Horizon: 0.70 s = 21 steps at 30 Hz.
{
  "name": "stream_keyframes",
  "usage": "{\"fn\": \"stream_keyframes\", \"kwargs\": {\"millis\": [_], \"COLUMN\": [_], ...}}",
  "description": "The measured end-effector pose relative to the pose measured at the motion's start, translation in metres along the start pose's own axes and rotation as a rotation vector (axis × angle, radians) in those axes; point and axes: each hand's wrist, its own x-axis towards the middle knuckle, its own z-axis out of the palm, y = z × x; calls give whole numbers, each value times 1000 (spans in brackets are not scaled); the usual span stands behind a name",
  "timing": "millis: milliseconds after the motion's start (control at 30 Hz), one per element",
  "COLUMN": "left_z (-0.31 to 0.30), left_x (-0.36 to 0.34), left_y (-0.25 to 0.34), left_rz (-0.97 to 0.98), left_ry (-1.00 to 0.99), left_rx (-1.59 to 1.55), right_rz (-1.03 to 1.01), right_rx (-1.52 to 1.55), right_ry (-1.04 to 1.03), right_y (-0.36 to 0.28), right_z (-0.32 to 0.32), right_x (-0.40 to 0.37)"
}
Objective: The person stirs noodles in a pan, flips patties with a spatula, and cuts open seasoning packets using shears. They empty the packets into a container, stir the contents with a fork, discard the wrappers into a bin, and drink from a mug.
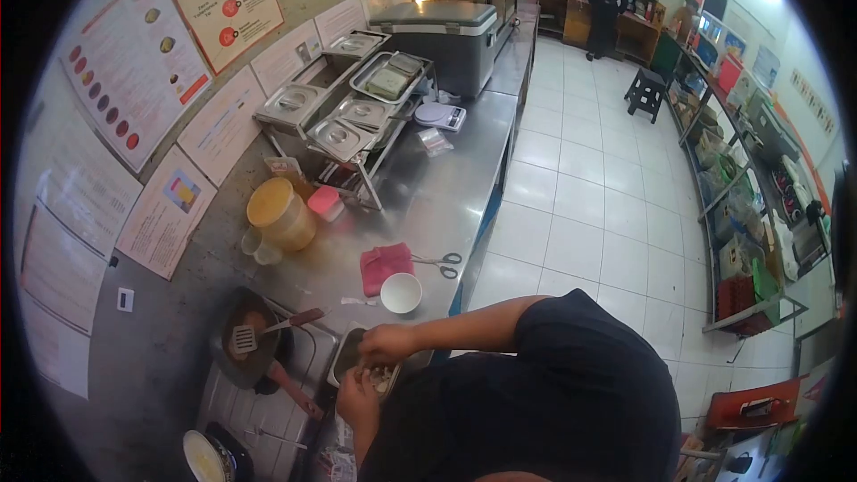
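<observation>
Both of my hands are over a small metal tray at the counter's front edge, with pale chopped pieces inside. My right hand has its fingers bent together above the tray. Just below it in the view, my left hand is closed, its fingertips close to the right ones. Whatever is between the fingers is too small to tell. A white bowl stands beyond the right hand, beside a pink cloth and scissors.
A pan with a slotted spatula sits on the stove; its surroundings include a pot. Farther along are a yellowish tub, a pink-lidded container, lidded trays and a scale. A person stands far back.
</observation>
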Motion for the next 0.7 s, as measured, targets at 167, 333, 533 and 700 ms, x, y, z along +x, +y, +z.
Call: {"fn": "stream_keyframes", "kwargs": {"millis": [167,333,533,700], "left_z": [12,15,16,37], "left_x": [-3,0,-3,-4], "left_y": [-44,-43,-38,-65], "left_rz": [116,226,96,-37], "left_ry": [-72,-64,60,79], "left_rx": [111,127,-88,-267], "right_rz": [-76,-208,-286,-326], "right_rx": [38,-34,-25,-18], "right_ry": [-37,-141,-6,66], "right_y": [-17,-1,-4,-10], "right_z": [-9,21,21,17], "right_x": [8,21,20,12]}}
